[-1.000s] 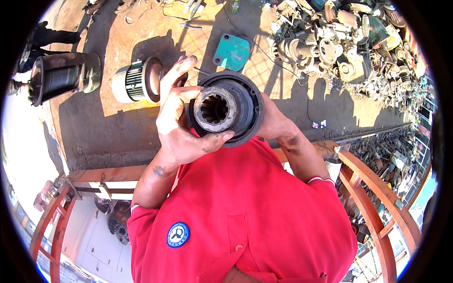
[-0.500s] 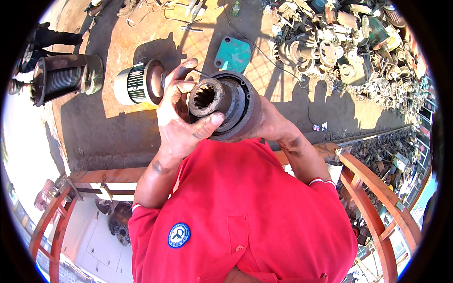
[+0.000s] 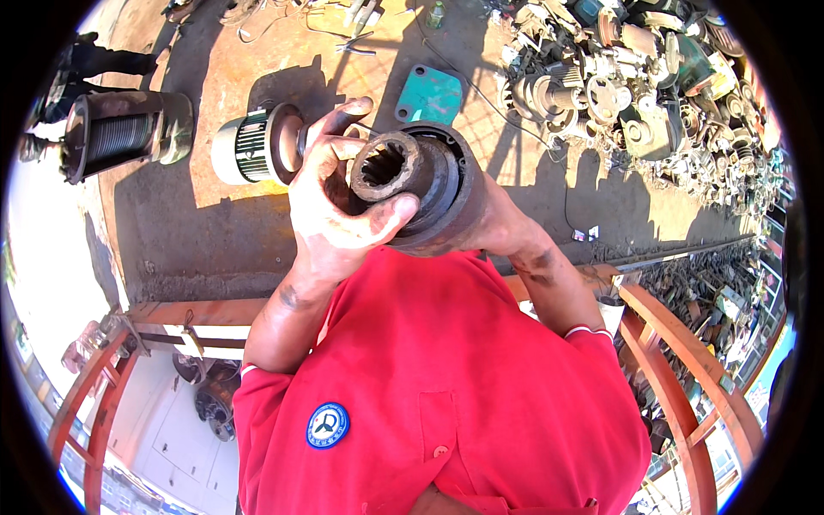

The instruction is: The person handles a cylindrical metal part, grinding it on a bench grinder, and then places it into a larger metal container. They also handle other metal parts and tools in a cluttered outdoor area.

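Note:
In front of my chest I hold a dark metal drum-shaped sleeve (image 3: 468, 184) with a splined hub (image 3: 414, 178) sitting in its open face. The hub's toothed bore points up and to the left. My left hand (image 3: 330, 210) is closed around the hub, with the thumb along its lower side and the fingers behind and above. On the other side my right hand (image 3: 505, 221) grips the outer sleeve; its fingers are mostly hidden behind the part. Greasy dark smudges mark both hands.
Below stand an electric motor (image 3: 251, 146), a rusty wire-wound drum (image 3: 120, 136) and a green plate (image 3: 429, 94). Scrap machine parts (image 3: 618, 103) pile up at the right. Orange rails (image 3: 687, 352) flank me. A person's legs (image 3: 107, 64) show at the far left.
The splined hub and sleeve have shifted slightly right and tilted a little, with both hands still holding them. The background has moved slightly with the view.

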Tool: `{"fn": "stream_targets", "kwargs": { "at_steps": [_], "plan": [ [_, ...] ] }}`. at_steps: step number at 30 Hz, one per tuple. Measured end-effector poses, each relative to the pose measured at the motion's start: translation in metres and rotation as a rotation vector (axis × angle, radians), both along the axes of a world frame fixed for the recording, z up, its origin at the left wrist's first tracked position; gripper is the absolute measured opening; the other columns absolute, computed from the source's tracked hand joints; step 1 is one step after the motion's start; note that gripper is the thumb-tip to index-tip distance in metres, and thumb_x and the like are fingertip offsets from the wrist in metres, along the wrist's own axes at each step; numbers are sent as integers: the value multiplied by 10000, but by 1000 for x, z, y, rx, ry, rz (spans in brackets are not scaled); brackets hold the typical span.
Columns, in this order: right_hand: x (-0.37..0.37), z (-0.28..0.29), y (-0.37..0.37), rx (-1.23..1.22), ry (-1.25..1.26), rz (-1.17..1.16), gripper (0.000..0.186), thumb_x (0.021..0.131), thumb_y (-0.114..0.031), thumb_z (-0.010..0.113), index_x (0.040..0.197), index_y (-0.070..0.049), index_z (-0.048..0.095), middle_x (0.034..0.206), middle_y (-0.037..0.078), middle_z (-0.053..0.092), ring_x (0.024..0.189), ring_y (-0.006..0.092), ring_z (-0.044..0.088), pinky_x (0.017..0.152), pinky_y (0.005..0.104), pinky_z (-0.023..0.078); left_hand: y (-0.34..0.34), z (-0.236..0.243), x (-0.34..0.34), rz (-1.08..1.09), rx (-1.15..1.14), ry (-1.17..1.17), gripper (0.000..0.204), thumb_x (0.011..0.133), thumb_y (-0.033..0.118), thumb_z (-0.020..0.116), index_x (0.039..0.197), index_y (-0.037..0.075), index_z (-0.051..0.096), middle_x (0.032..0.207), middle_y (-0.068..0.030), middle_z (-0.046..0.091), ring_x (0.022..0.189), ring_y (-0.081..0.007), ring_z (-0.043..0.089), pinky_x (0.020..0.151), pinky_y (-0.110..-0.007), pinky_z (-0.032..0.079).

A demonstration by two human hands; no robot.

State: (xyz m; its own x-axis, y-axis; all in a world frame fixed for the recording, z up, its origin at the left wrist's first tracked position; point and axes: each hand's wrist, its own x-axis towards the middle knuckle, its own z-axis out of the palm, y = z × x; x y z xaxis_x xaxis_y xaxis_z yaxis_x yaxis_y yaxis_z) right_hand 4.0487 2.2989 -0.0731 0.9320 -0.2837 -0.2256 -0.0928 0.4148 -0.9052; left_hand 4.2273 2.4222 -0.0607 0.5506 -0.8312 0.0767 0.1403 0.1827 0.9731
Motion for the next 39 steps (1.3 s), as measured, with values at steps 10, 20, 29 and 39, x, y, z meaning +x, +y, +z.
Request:
{"fn": "stream_targets", "kwargs": {
  "at_steps": [10,20,29,39],
  "plan": [
    [-6,13,-6,-64,49,77,839,818,-164,901,1503,-1,446,1407,84,618,1267,149,567,1073,352,481,6,2,-9,-25,49,-79,630,670,241,977,1146,-37,672,1518,-241,443,1446,-348,420,1180,-479,349],
    [-21,8,-13,-242,62,100,901,791,-146,913,1533,-22,418,1444,111,597,1294,170,566,1090,377,479,12,4,-17,-77,17,-169,688,670,285,988,1178,-39,656,1500,-257,448,1432,-377,414,1181,-506,335],
    [-26,2,-11,-211,39,40,953,759,-126,938,1542,-18,406,1491,119,557,1351,196,535,1132,397,447,4,4,-17,-93,-37,-311,710,646,260,991,1198,-28,650,1476,-266,487,1441,-403,421,1177,-531,348],
    [-32,5,-10,-108,52,-35,967,714,-137,963,1515,-4,436,1464,124,562,1353,211,542,1140,393,438,-7,21,-17,-86,-157,-561,715,561,219,990,1144,-31,660,1421,-272,555,1389,-469,484,1158,-587,379]
  ]
}}
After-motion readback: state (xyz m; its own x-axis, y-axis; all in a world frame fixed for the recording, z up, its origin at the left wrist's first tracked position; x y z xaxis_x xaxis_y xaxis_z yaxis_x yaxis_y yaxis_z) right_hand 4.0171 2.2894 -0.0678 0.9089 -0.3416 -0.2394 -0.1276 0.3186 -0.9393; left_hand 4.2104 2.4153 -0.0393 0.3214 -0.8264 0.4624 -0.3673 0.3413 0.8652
